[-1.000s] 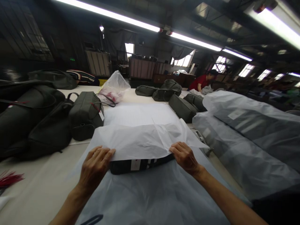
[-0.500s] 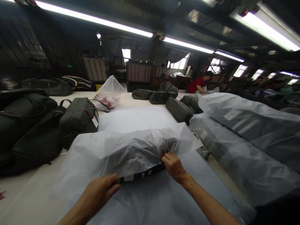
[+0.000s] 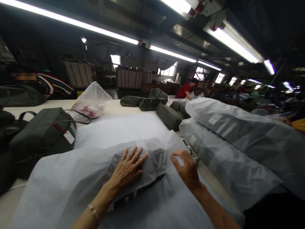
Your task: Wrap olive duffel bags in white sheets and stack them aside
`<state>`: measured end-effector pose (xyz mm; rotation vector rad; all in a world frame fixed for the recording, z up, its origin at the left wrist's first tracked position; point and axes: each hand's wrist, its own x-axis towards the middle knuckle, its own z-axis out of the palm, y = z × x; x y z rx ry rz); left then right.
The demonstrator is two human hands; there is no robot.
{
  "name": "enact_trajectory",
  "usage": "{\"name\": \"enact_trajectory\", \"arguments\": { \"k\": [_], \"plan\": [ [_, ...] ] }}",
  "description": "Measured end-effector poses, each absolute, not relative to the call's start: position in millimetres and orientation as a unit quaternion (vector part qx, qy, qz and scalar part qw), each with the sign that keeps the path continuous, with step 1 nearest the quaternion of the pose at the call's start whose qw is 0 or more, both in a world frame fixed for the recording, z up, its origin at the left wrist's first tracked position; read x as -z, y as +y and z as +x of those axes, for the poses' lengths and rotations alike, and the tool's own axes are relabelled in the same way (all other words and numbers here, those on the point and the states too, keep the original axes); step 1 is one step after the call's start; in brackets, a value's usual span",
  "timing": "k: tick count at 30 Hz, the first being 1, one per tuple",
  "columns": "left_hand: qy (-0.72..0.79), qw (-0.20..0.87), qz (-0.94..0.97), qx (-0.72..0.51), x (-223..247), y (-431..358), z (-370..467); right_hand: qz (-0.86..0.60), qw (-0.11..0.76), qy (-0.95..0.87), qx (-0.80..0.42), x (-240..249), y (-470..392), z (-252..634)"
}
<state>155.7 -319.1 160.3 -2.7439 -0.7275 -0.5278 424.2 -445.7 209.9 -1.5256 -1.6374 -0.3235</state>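
My left hand (image 3: 128, 170) lies flat with spread fingers on a translucent plastic bag (image 3: 95, 168). Through the film a dark, creased item shows, and a dark edge with pale patches (image 3: 133, 194) sticks out along the near side. At the bag's right end my right hand (image 3: 187, 170) is raised, somewhat blurred. Its thumb and index finger curve into a ring with the tips close together. Whether any film is pinched between those tips is not clear. Under the bag lie smooth white sheets (image 3: 119, 125).
A dark green bag with a white tag (image 3: 47, 130) stands on the left, a clear bag with red contents (image 3: 91, 101) behind it. More green bags (image 3: 169, 116) sit at the back. Wrapped packages (image 3: 228, 136) line the right. Co-workers (image 3: 186, 89) bend over at the far side.
My left hand has gone from the near edge onto the top of the plastic bag and spread flat. The right hand has lifted from the bag's front edge. The view has turned right.
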Motion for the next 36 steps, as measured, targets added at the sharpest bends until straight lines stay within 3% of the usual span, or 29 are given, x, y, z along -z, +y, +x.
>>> {"name": "enact_trajectory", "arguments": {
  "k": [3, 7, 10, 16, 20, 25, 28, 31, 36],
  "plan": [
    [-0.248, 0.129, -0.942, 0.186, -165, -322, 154, -0.722, 0.423, -0.537, 0.105, -250, -400, 475],
    [-0.245, 0.119, -0.94, 0.206, -165, -323, 156, -0.8, 0.372, -0.436, -0.177, -259, -342, 511],
    [-0.245, 0.118, -0.938, 0.216, -163, -322, 156, -0.781, 0.373, -0.433, -0.253, -242, -334, 512],
    [-0.241, 0.106, -0.941, 0.213, -163, -322, 155, -0.785, 0.422, -0.403, -0.207, -195, -381, 523],
    [-0.236, 0.106, -0.94, 0.224, -159, -318, 155, -0.824, 0.408, -0.354, -0.17, -164, -403, 543],
    [-0.233, 0.104, -0.942, 0.217, -159, -322, 154, -0.866, 0.374, -0.327, -0.053, -177, -414, 542],
    [-0.232, 0.095, -0.946, 0.206, -163, -329, 152, -0.8, 0.414, -0.431, 0.061, -215, -397, 499],
    [-0.235, 0.097, -0.945, 0.208, -165, -332, 151, -0.676, 0.434, -0.596, 0.002, -236, -370, 426],
    [-0.227, 0.128, -0.936, 0.236, -160, -341, 152, -0.508, 0.33, -0.795, -0.036, -181, -341, 340]
  ]
}}
